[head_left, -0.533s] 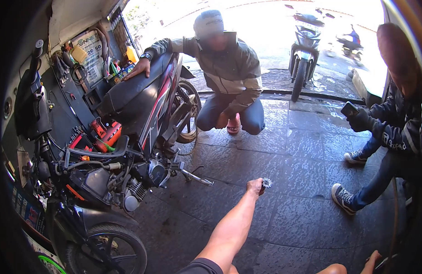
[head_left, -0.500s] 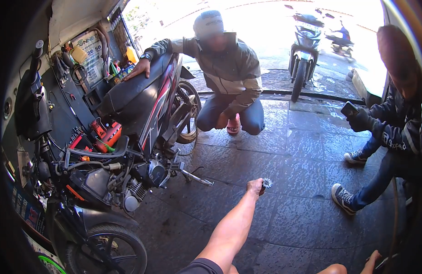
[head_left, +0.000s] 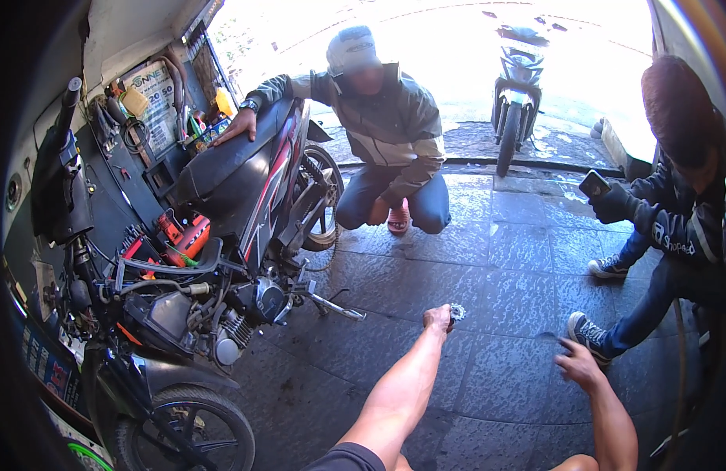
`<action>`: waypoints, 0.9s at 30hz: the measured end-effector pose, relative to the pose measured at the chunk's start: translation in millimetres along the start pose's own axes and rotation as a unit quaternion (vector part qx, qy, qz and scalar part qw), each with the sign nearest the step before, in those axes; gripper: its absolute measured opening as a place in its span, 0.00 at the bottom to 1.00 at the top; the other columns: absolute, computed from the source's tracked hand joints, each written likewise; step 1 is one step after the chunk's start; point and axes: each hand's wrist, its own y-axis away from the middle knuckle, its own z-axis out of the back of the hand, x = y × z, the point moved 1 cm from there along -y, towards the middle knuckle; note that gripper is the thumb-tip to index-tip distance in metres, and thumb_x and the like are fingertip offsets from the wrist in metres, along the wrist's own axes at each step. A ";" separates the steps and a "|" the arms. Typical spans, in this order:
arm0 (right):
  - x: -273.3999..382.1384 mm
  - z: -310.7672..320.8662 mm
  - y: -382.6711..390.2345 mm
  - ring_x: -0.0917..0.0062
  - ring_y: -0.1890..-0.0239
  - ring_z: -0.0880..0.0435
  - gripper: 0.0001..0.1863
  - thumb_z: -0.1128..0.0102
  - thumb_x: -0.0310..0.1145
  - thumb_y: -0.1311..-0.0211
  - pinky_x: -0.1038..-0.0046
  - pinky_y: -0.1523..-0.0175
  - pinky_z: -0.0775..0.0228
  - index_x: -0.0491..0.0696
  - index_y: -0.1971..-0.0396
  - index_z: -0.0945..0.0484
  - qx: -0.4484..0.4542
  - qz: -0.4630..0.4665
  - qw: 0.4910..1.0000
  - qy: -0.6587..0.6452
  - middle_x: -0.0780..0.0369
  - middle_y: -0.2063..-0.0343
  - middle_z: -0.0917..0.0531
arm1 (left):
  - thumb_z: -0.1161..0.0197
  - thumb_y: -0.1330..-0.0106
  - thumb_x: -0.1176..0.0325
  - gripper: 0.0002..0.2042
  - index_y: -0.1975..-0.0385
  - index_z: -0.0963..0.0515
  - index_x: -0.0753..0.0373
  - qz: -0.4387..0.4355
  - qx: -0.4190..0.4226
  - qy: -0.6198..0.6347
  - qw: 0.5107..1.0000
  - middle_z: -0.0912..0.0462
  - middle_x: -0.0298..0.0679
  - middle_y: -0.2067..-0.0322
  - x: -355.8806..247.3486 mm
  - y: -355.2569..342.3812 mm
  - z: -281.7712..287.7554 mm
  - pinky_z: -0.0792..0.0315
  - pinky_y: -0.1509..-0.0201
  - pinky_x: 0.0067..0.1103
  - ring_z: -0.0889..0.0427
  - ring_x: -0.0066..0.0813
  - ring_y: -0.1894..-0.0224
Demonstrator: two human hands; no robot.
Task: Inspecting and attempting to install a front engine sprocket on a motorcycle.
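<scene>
My left arm reaches forward over the floor, and my left hand (head_left: 437,319) is closed around a small toothed metal gear (head_left: 456,313), whose grey teeth stick out past the fingers. My palm hides most of it. To the right and a little nearer, my right hand (head_left: 579,366) grips a slim dark tool (head_left: 551,337), its narrow tip toward the left. The tool's exact kind cannot be made out. The two hands are well apart. A partly stripped motorcycle (head_left: 221,259) stands left of them, its engine (head_left: 229,337) exposed.
A crouching person in a helmet (head_left: 382,157) rests one hand on the motorcycle seat (head_left: 237,149). At right, another person (head_left: 685,188) holds a phone (head_left: 594,184). A parked scooter (head_left: 517,102) stands outside. Wet dark tiles (head_left: 433,271) cover the floor. Tools hang on the left wall.
My right hand has come up from the lower right corner, bringing the dark tool into view. The left hand holds the gear in nearly the same place.
</scene>
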 end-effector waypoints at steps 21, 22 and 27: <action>44.1 -134.9 -111.9 0.60 0.42 0.22 0.29 0.40 0.38 0.48 0.65 0.38 0.29 0.50 0.42 0.24 0.046 -0.003 0.907 0.419 0.51 0.46 0.21 | 0.36 0.46 0.67 0.06 0.78 0.23 0.61 -0.027 -0.078 0.029 0.996 0.22 0.35 0.80 -9.9 17.5 52.0 0.33 0.83 0.25 0.24 0.25 0.82; 44.3 -134.0 -112.2 0.60 0.42 0.23 0.29 0.40 0.38 0.48 0.65 0.38 0.29 0.50 0.42 0.25 0.044 -0.014 0.904 0.425 0.51 0.45 0.22 | 0.36 0.46 0.67 0.06 0.78 0.23 0.60 -0.012 -0.077 0.030 0.997 0.23 0.35 0.80 -10.5 19.0 50.8 0.33 0.83 0.24 0.25 0.25 0.82; 45.8 -138.5 -111.2 0.60 0.41 0.24 0.31 0.41 0.38 0.47 0.64 0.37 0.31 0.50 0.40 0.27 0.033 0.026 0.910 0.413 0.52 0.43 0.23 | 0.36 0.45 0.67 0.06 0.78 0.24 0.60 -0.022 -0.043 0.040 0.998 0.23 0.35 0.81 -11.7 22.6 41.4 0.35 0.83 0.24 0.26 0.24 0.83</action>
